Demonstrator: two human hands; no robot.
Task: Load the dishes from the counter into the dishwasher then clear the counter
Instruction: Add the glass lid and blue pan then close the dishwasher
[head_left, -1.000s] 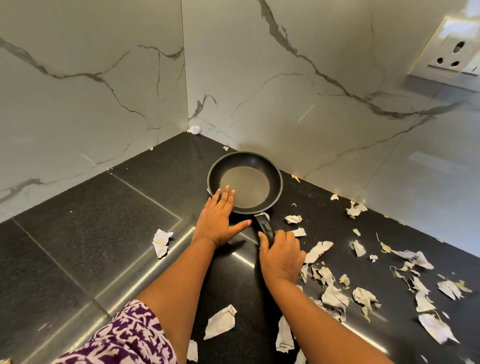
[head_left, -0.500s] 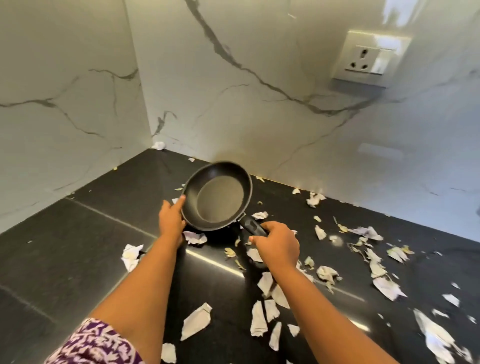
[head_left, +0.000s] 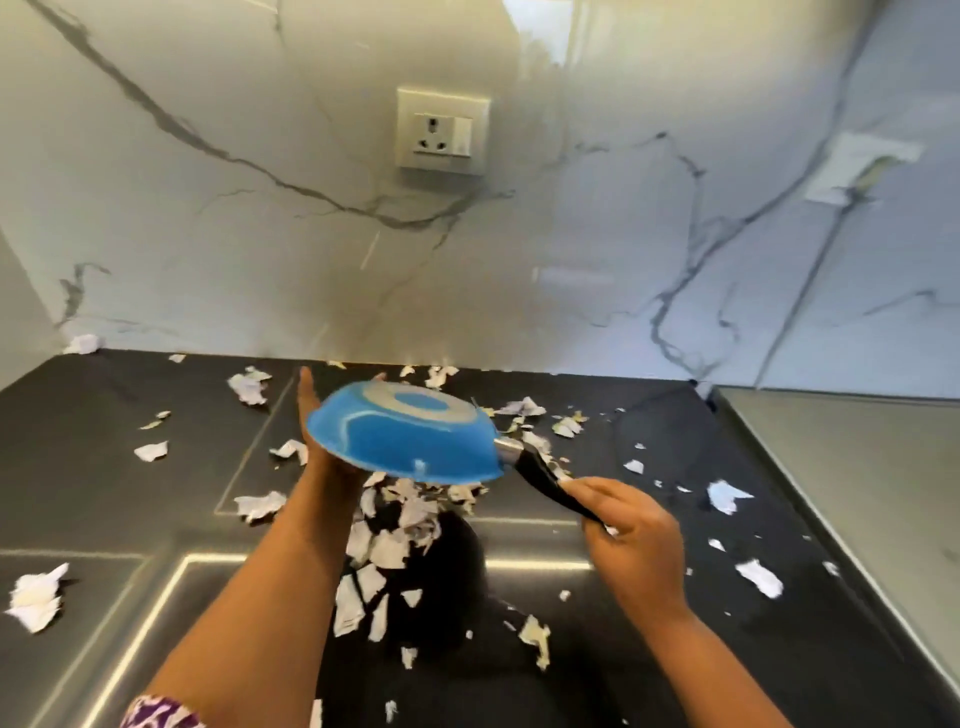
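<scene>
Head view: on the left, the left hand presses straight fingers flat against the rim of the pan. The pan hangs upside down over the black counter, blue base up. Its long axis slants rightward and nearer, down the black handle, which the right hand grips with curled fingers. Paper scraps lie beneath.

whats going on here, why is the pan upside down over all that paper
A person is holding a small pan upside down above the black counter, blue underside up. Their right hand grips the black handle, and their left hand steadies the far rim with straight fingers. Torn paper scraps lie in a cluster right under the pan and scattered across the counter. No dishwasher is in view, so the pan isn't loaded yet.
</scene>
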